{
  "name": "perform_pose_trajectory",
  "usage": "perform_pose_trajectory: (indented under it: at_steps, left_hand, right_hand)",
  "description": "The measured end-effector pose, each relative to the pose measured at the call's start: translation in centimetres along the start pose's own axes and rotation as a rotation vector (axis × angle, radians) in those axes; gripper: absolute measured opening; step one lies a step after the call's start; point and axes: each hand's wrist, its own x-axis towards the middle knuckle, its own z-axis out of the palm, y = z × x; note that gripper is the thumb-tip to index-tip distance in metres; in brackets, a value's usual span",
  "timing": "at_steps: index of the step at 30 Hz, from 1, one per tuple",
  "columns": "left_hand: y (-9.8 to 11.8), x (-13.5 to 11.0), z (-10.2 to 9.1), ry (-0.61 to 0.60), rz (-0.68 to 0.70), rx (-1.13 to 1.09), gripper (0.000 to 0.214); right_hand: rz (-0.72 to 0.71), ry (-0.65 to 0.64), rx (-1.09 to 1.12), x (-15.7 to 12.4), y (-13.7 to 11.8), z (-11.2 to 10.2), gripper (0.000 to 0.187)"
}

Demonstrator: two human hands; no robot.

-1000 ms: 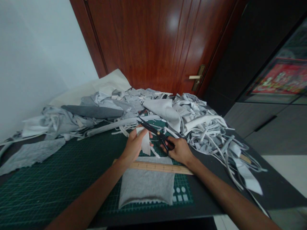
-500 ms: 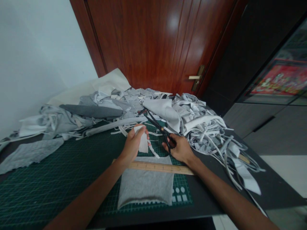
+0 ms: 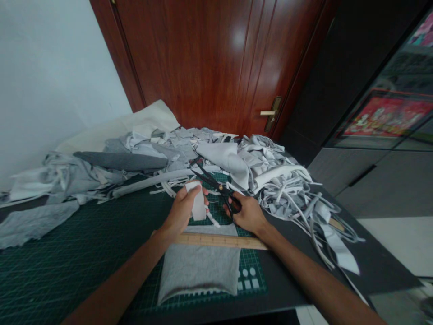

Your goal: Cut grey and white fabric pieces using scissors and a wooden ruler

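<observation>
My left hand [image 3: 182, 210] pinches a small white fabric strip [image 3: 198, 201] upright between thumb and fingers. My right hand [image 3: 247, 214] grips the black-handled scissors [image 3: 216, 186], whose slightly parted blades point up and left, just above the strip and not touching it. Below both hands lies a wooden ruler [image 3: 220, 241], across a folded grey fabric piece [image 3: 196, 271]. Both rest on a green cutting mat [image 3: 77, 243]. A thin white offcut [image 3: 212, 219] trails from under the strip near my left hand.
A large heap of grey and white fabric scraps [image 3: 267, 177] covers the back of the dark table [image 3: 324, 280] and spills right in long strips. A wall [image 3: 50, 76] stands at left, a wooden door [image 3: 203, 58] behind, and a dark cabinet [image 3: 355, 180] right.
The scissors have swung from pointing nearly upward to pointing more left, toward the white strip. The whole view has shifted slightly left and down.
</observation>
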Motion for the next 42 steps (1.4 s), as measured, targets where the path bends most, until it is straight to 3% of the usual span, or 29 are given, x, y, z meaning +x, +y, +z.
perform_pose_trajectory:
  at_steps: [6, 15, 21, 26, 42]
  left_hand:
    - [0.0, -0.1, -0.4, -0.057, 0.031, 0.158, 0.034]
    - [0.6, 0.1, -1.1, -0.066, 0.278, 0.581, 0.030]
    - [1.2, 0.1, -1.0, -0.002, 0.396, 0.622, 0.015]
    - [1.8, 0.1, -1.1, -0.009, 0.512, 0.670, 0.016]
    - [1.8, -0.1, -1.5, -0.141, 0.426, 0.574, 0.011]
  right_hand:
    - [-0.027, -0.003, 0.104, 0.1, 0.4, 0.1, 0.017]
    - [-0.077, -0.025, 0.034, 0.3, 0.6, -1.1, 0.021]
    - [-0.083, -0.056, -0.002, 0.5, 0.9, -1.6, 0.022]
    - [-0.115, -0.066, 0.024, 0.5, 1.1, -1.9, 0.020]
    - [-0.200, -0.046, 0.004, 0.7, 1.4, -2.9, 0.018]
